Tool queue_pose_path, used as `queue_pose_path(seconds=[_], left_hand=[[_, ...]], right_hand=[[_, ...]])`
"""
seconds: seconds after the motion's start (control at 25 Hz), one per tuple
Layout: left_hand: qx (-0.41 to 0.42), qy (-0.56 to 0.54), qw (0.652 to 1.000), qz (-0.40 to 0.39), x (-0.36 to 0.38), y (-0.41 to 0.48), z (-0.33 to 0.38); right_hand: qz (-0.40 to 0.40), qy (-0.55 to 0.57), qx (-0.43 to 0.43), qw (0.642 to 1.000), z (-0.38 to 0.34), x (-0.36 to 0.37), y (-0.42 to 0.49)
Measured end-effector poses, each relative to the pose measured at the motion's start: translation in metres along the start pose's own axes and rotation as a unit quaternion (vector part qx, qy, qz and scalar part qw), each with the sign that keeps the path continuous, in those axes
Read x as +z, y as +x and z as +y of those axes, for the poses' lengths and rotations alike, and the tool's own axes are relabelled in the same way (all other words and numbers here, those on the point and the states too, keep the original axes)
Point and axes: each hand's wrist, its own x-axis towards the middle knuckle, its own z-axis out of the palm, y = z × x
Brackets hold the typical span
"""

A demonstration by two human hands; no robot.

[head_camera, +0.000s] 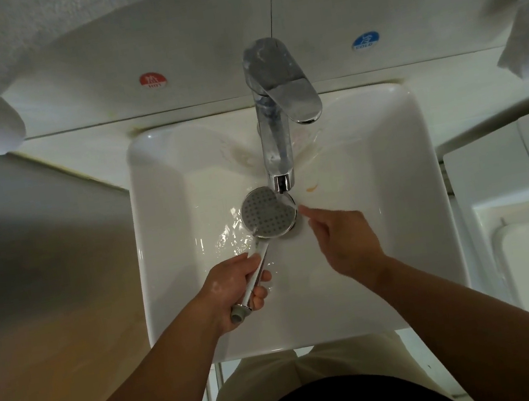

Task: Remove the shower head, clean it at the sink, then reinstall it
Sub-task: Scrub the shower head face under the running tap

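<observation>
The person stands over a white square sink (397, 214), both bare forearms reaching in from the 6 o'clock edge. The left hand (235, 288) has its grip wrapped around the chrome handle of the shower head (267, 213), whose threaded end sticks out below the fist. The round face of the shower head, dotted with nozzles, is turned up toward the camera and sits near the centre of the basin, directly under the spout of the chrome faucet (275, 122). Water runs from the spout onto the face at its 2 o'clock edge and spreads across the basin floor. The right hand (345, 239) comes in from 4 o'clock, its grip narrow, fingers bunched, with a fingertip at the rim of the shower head where the stream lands. On the wall behind, a red hot sticker (152, 80) sits at 11 o'clock and a blue cold sticker (365, 41) at 1 o'clock.
</observation>
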Motion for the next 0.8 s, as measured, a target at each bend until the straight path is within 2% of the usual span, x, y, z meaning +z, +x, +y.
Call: queue_pose_path(seconds=[0.08, 0.2, 0.28, 0.44, 0.52, 0.6, 0.72, 0.8], left_hand=[[0.005, 0.001, 1.000, 0.004, 0.000, 0.000, 0.000], [0.007, 0.003, 1.000, 0.005, 0.000, 0.000, -0.001], [0.011, 0.002, 1.000, 0.006, -0.001, 0.001, -0.003], [0.013, 0.009, 1.000, 0.009, -0.002, 0.001, -0.006], [0.017, 0.020, 1.000, 0.009, -0.004, 0.000, -0.009], [0.017, 0.025, 0.999, 0.013, -0.006, -0.001, -0.011], [0.017, 0.024, 0.999, 0.013, -0.005, 0.001, -0.013], [0.020, 0.033, 0.999, 0.017, -0.006, 0.002, -0.012]], right_hand=[[-0.037, -0.036, -0.018, 0.999, -0.003, 0.004, -0.002], [0.021, -0.008, 0.006, 1.000, -0.001, 0.005, 0.007], [-0.025, -0.029, -0.031, 0.999, -0.005, 0.009, 0.007], [0.032, -0.002, 0.060, 0.998, 0.003, 0.004, 0.007], [0.019, -0.002, 0.027, 0.999, 0.007, 0.000, -0.003], [0.047, 0.038, 0.019, 0.998, 0.008, -0.004, -0.006], [-0.011, 0.024, -0.006, 1.000, 0.002, 0.005, -0.010], [0.008, 0.029, 0.007, 1.000, -0.003, 0.010, -0.006]])
